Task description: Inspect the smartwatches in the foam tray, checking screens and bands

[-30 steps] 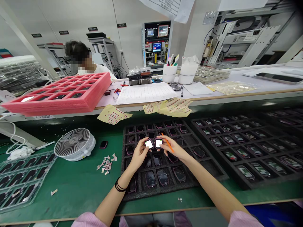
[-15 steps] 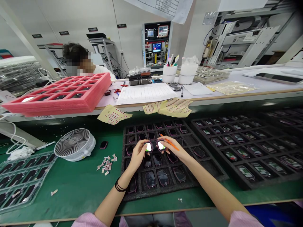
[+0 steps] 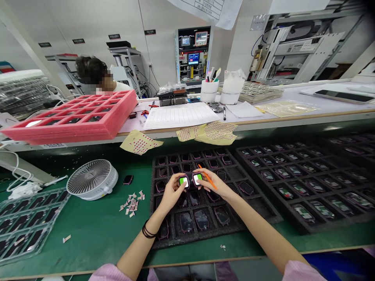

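My left hand [image 3: 172, 191] is closed on a smartwatch body [image 3: 183, 181] whose lit screen shows green and white, its thumb over the lower part of the glass. A second lit smartwatch [image 3: 198, 179], without a strap like the first, is gripped by my right hand [image 3: 215, 183]. An orange pen-like stick [image 3: 207, 176] also lies between the fingers of that hand. Both watches are side by side above a black foam tray [image 3: 175, 228], whose pockets hold several dark-screened watches [image 3: 202, 219]. My hands hide some pockets.
Another black foam tray [image 3: 283, 191] with lit watches stands to the right. Left are a white fan [image 3: 93, 179], scattered small tabs [image 3: 131, 203], a lone watch [image 3: 128, 179] and a clear tray [image 3: 32, 218]. A shelf behind carries a pink foam tray [image 3: 117, 119]. A person [image 3: 96, 74] sits beyond.
Both watch screens went from mostly white to green and white. The watch in my right hand moved slightly left, and my left thumb shifted on its screen.
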`<state>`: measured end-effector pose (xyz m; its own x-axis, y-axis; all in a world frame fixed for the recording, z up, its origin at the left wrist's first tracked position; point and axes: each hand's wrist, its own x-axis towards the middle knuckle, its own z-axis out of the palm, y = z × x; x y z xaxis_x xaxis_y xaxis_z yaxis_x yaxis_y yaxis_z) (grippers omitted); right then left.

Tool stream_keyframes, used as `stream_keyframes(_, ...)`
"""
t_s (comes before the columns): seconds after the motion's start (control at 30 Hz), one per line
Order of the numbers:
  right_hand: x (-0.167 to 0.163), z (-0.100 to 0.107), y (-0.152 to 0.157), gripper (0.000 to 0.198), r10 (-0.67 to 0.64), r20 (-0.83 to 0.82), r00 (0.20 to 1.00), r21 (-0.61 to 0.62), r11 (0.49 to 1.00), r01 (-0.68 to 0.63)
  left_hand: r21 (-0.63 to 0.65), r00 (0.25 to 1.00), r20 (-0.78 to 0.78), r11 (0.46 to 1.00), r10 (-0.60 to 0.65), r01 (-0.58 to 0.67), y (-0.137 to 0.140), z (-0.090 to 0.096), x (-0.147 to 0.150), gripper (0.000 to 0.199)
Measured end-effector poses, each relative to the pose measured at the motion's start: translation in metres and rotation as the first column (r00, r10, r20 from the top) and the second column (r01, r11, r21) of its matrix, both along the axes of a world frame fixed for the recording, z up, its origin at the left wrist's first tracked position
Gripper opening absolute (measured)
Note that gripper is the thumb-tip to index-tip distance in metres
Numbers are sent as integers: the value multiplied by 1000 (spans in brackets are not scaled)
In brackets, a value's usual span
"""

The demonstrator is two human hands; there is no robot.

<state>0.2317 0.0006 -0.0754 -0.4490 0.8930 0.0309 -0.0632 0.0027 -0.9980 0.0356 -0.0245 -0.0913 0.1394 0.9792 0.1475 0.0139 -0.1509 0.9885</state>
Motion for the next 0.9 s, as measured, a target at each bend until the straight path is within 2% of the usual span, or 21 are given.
stream_keyframes(0.27,0,-3,3,56,21,-40,999,-35,999,-22,22,996,-83,1000,12,-11,-1,1,-1,45)
stream_keyframes(0.47,1,6,-1,40,-64,12,998,-46,997,65,-16,998,-26,998,54,-54,-1,5,0,34)
stream_keyframes(0.6,2,6,-1,29,-95,29,995,-41,994,96,-56,998,-24,996,62,-63,-2,10,1,35)
stream_keyframes(0.73,2,3,0,30,-79,9,997,-52,995,80,-63,996,-52,995,79,-82,-2,12,0,34)
stream_keyframes(0.9,1,0,0,40,2,-105,994,-60,998,-8,-95,993,-69,991,91,-97,-1,9,-1,39)
